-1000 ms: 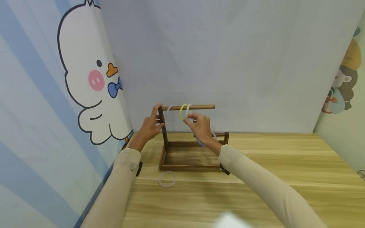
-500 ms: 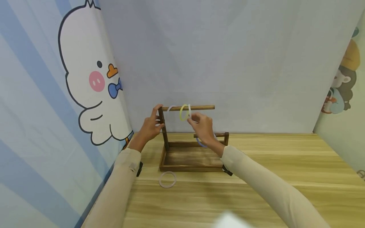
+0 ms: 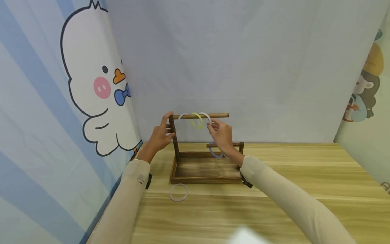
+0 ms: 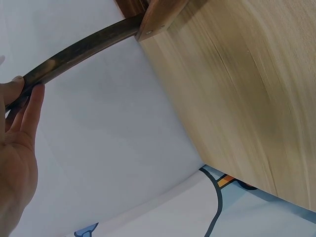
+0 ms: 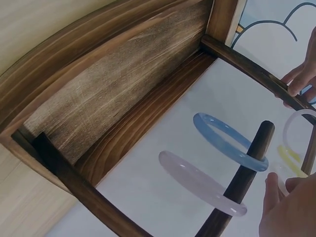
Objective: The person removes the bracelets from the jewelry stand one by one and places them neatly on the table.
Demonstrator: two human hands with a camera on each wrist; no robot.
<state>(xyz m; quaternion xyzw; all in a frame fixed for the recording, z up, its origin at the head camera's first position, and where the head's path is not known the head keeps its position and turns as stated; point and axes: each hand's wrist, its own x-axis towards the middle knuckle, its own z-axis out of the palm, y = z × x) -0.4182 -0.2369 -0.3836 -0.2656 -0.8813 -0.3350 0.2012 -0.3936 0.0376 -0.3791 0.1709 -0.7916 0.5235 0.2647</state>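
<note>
My left hand [image 3: 159, 135] grips the top of the tall post [image 4: 84, 47] of a dark wooden stand, thumb on one side and fingers on the other. My right hand [image 3: 221, 135] pinches the side of a white bangle [image 3: 208, 116] that hangs around the upper bar [image 3: 219, 115]. Left of it on the same bar hang a yellow bangle [image 3: 199, 127] and, close to the post, a pale lavender bangle [image 3: 179, 117]. Below my right wrist, a blue bangle [image 5: 227, 152] and a pale pink bangle [image 5: 197, 190] hang on the lower bar [image 5: 261, 138].
The stand's shallow tray [image 3: 207, 181] rests on the wood-grain table [image 3: 289, 189]. Another pale pink bangle [image 3: 178, 200] lies flat in front of the tray's left corner. A grey-white backdrop [image 3: 243, 67] rises behind the stand. A blurred white shape [image 3: 246, 236] shows at the bottom edge.
My right hand has moved right along the upper bar, drawing the white bangle's lower side with it. The yellow bangle has swung to a different slant. My left hand stays on the post.
</note>
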